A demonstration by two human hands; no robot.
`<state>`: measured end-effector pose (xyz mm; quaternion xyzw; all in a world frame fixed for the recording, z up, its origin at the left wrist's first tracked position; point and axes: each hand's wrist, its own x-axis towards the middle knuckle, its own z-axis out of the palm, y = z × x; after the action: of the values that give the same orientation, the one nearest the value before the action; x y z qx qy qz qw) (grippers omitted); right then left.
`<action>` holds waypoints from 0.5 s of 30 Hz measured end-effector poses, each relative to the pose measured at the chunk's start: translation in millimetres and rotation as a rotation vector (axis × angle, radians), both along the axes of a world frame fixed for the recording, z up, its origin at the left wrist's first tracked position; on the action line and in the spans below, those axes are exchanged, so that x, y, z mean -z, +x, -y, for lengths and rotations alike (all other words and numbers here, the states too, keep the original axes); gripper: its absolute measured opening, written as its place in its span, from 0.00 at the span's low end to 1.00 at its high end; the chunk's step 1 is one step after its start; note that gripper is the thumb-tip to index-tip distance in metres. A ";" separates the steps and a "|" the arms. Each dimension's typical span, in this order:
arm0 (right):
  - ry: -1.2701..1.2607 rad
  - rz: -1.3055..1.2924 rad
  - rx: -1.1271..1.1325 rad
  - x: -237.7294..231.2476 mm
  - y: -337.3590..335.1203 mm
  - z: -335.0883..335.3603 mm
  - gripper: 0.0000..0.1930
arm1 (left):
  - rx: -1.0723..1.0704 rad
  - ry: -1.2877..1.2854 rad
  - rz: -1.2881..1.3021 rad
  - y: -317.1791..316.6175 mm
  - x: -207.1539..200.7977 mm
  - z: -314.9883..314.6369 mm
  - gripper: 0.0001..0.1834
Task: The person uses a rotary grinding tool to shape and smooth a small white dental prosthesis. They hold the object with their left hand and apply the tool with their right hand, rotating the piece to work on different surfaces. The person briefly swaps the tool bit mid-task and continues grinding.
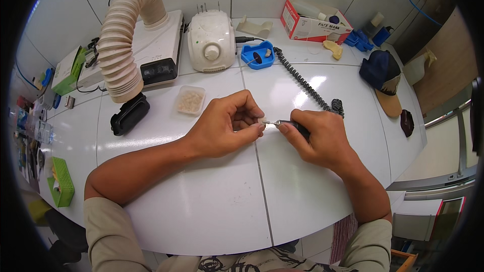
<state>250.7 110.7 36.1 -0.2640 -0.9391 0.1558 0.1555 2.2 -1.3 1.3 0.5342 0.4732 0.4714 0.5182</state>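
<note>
Between the thumb and fingers of my left hand (219, 126) is a tiny whitish piece (261, 120), mostly covered by the fingertips; its exact kind is too small to make out. My right hand (325, 136) is closed around a black rotary handpiece (296, 126), whose thin metal bit points left and meets or nearly meets the piece. A dark coiled cord (302, 78) runs from near the right hand back toward the white control unit (212, 43) with a round knob. Left of my left hand stands a small clear box (190, 100) of pale pieces.
A ribbed suction hose (118, 45) with a black nozzle (130, 115) arches at the left. Behind the hands sit a blue tray (258, 64) and a red-and-white box (315, 27). A cap (381, 73) lies at the right, a green basket (61, 181) at the left edge.
</note>
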 end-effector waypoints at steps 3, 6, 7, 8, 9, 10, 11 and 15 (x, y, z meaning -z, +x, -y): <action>0.019 0.004 -0.010 0.0 -1.3 0.6 0.23 | -0.046 0.025 -0.022 0.4 5.5 -1.1 0.12; 0.018 -0.001 -0.014 -0.8 -1.0 0.9 0.23 | -0.007 0.001 -0.028 0.4 1.9 -0.8 0.11; 0.016 0.005 -0.013 -0.9 -0.9 0.8 0.23 | -0.007 -0.002 -0.026 0.4 1.0 -0.8 0.11; 0.014 0.011 -0.011 -0.8 -0.9 0.5 0.23 | -0.008 -0.006 -0.024 0.4 0.2 -0.7 0.11; 0.011 0.017 -0.010 -0.6 -0.8 0.2 0.23 | -0.009 -0.010 -0.022 0.4 0.0 -0.9 0.11; 0.007 -0.001 0.002 0.6 -0.6 0.0 0.23 | -0.010 -0.010 -0.018 0.5 0.0 -1.0 0.11; 0.002 -0.020 0.014 2.7 -0.3 -0.6 0.23 | -0.012 -0.010 -0.015 0.8 0.1 -1.1 0.11; -0.020 -0.012 0.001 -0.2 -0.9 -0.6 0.23 | -0.017 0.005 -0.024 -0.4 1.9 -0.9 0.11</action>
<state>249.9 111.3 36.3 -0.2652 -0.9364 0.1664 0.1586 1.8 -0.5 -0.6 0.5370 0.4828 0.4705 0.5071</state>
